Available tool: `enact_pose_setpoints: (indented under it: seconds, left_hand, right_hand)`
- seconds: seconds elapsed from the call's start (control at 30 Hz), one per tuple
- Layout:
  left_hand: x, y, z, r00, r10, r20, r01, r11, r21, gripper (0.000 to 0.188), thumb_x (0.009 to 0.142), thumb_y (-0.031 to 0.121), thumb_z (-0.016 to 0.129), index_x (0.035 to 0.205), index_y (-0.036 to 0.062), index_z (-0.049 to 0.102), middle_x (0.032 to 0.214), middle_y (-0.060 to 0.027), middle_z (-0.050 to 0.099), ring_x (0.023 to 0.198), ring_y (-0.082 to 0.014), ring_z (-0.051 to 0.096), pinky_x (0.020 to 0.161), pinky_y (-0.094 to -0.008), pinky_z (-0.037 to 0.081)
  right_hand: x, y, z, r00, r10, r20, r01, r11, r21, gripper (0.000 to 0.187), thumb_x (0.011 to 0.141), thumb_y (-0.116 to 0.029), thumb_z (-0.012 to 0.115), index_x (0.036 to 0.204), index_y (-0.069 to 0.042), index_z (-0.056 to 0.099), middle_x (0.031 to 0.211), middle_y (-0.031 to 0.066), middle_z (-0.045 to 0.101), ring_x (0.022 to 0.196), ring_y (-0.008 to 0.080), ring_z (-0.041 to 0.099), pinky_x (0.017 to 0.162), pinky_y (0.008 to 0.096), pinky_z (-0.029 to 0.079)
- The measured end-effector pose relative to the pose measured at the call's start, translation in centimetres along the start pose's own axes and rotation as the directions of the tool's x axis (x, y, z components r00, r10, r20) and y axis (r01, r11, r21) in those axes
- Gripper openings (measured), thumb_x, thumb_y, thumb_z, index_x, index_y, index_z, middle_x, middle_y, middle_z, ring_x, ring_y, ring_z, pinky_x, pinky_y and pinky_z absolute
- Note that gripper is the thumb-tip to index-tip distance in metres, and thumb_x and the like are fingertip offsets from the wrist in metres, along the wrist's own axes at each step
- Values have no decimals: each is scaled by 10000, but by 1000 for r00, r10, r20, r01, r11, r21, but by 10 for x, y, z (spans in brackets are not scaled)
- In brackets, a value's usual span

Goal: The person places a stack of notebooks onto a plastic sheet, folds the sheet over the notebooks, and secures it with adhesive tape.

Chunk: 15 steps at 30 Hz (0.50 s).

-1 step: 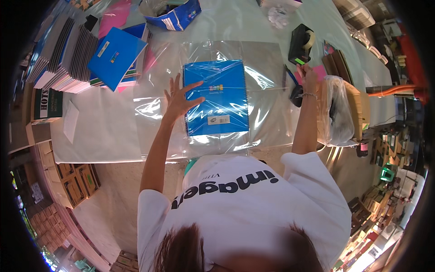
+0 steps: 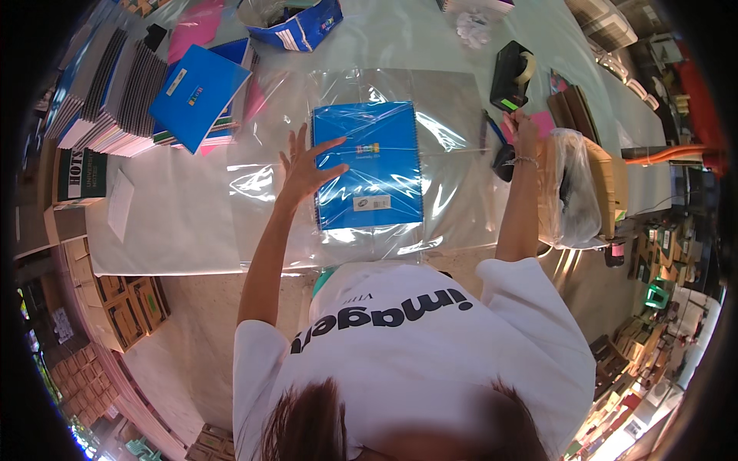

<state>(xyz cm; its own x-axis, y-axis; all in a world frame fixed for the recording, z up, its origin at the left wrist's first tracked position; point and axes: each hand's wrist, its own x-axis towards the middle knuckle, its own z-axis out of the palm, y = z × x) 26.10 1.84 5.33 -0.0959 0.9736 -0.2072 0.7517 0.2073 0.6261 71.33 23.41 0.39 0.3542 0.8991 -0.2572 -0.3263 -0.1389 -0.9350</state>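
A blue spiral-bound notebook (image 2: 384,165) with a white label lies flat at the middle of the table, on or under a sheet of clear, shiny plastic film (image 2: 453,165). My left hand (image 2: 309,165) is open, fingers spread, over the notebook's left edge. At the right, my right hand (image 2: 523,127) is closed, its fingertips together by the near end of a black tape dispenser (image 2: 509,77) with a roll in it. What those fingers hold, if anything, is too small to make out. Beside that hand lie dark-handled scissors (image 2: 503,163), partly hidden, and a pink paper (image 2: 541,121).
Stacked notebooks (image 2: 115,100) stand at the far left, near a tilted blue notebook (image 2: 196,98). A blue open package (image 2: 296,29) sits at the back. On the right is a cardboard box (image 2: 607,180) with clear plastic bags (image 2: 573,192). A white card (image 2: 121,206) lies left.
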Motion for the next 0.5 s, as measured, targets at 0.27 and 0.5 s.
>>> enact_pose_setpoints:
  seconds: [0.27,0.5]
  left_hand:
    - [1,-4,1,999,31,-19,-31,999,-12,626,618,565,754,1203,423,581,1530,-156,104,1414,-365,-51,1065,-643,-31]
    - [4,-4,-3,998,70,-8,-70,997,11,632,610,555,768,1200,426,581,1528,-156,108,1412,-375,-48,1065,-641,-34]
  right_hand:
    - [-19,-18,17,906,-11,424,406,312,-859,201,819,-193,608,861,4,603,750,65,627,658,178,632,593,296,498]
    - [-204,5,168,377,194,906,675,612,-412,233,811,-216,669,876,1,611,841,110,653,767,172,628,676,296,479]
